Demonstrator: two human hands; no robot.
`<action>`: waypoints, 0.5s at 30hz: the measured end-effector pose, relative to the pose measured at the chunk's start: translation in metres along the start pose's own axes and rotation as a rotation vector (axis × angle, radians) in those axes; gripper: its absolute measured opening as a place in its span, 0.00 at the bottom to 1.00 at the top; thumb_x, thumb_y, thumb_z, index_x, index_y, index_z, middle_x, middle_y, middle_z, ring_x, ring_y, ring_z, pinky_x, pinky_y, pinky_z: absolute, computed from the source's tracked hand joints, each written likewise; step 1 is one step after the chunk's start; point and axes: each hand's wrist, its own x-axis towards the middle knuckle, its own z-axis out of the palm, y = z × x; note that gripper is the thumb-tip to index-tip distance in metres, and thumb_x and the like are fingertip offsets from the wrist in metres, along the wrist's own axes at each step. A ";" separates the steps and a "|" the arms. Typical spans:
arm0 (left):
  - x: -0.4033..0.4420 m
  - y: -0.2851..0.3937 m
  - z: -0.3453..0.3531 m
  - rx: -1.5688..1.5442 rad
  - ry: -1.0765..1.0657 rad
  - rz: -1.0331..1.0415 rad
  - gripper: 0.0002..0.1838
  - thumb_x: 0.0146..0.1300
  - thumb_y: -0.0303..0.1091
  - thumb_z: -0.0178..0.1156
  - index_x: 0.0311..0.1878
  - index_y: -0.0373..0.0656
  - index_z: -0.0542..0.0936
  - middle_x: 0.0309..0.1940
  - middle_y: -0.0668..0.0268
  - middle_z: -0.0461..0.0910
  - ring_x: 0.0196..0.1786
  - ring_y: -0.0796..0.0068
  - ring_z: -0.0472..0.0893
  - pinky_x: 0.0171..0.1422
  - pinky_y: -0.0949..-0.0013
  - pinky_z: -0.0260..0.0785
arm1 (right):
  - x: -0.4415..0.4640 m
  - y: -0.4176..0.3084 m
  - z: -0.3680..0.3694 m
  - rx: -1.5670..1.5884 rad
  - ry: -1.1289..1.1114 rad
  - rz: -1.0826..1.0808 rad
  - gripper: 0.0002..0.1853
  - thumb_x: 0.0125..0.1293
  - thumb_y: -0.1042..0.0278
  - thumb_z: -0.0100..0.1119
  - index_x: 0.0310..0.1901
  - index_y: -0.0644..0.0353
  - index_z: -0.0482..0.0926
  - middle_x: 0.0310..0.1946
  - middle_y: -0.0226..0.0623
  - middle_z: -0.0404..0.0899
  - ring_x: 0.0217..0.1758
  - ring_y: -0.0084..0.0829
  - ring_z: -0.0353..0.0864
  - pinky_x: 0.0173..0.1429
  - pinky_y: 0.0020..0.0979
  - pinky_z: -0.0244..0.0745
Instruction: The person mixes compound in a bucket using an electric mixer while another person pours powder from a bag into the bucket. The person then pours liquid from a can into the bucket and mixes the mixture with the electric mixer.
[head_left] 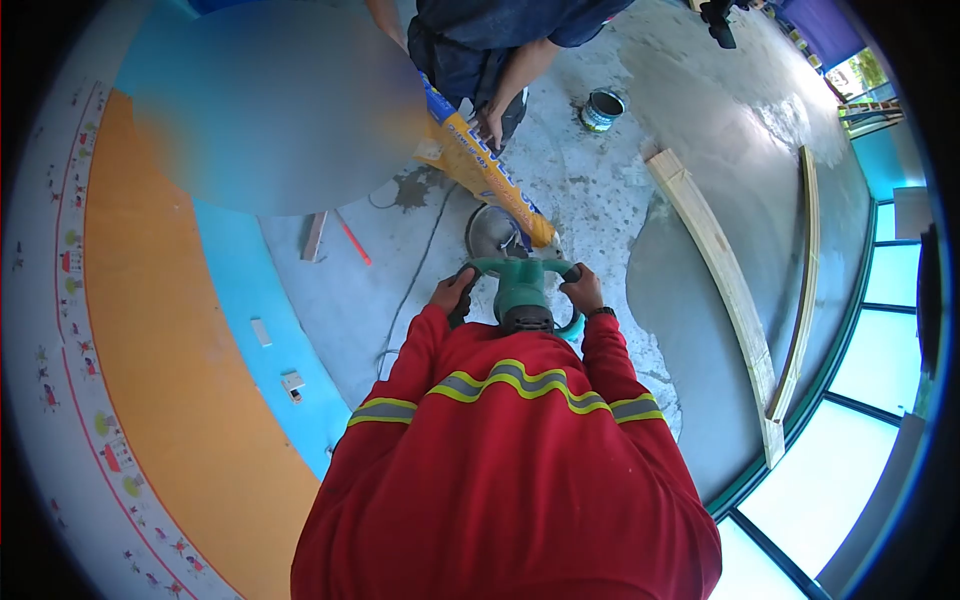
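A green handheld paddle mixer with black grips is in front of my chest. My left hand is wrapped round its left grip, and my right hand holds the right one. Just beyond the mixer stands a round bucket, partly covered by the tool. A co-worker tilts a yellow and blue paper bag down toward this bucket, one hand on its side. Whether powder is flowing out cannot be made out, and the mixer's paddle is hidden.
Long wooden boards lie on the wet grey floor at right, beside windows. A dark pail stands farther back. Left are a red bar, a short wooden piece, a cable and an orange-blue wall.
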 end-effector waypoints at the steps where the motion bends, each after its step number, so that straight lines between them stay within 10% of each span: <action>1: -0.001 0.002 0.000 0.015 0.009 0.013 0.30 0.56 0.66 0.62 0.34 0.43 0.75 0.15 0.70 0.68 0.14 0.76 0.69 0.18 0.68 0.62 | -0.001 0.000 0.002 0.002 0.002 0.006 0.22 0.42 0.63 0.66 0.41 0.63 0.79 0.36 0.51 0.83 0.42 0.50 0.83 0.49 0.43 0.77; 15: -0.001 0.018 0.001 0.085 -0.033 -0.001 0.31 0.56 0.66 0.62 0.36 0.42 0.75 0.15 0.69 0.68 0.14 0.75 0.69 0.20 0.68 0.62 | -0.004 0.012 0.010 0.064 -0.004 0.115 0.23 0.42 0.61 0.66 0.42 0.62 0.80 0.36 0.52 0.83 0.42 0.50 0.83 0.48 0.43 0.77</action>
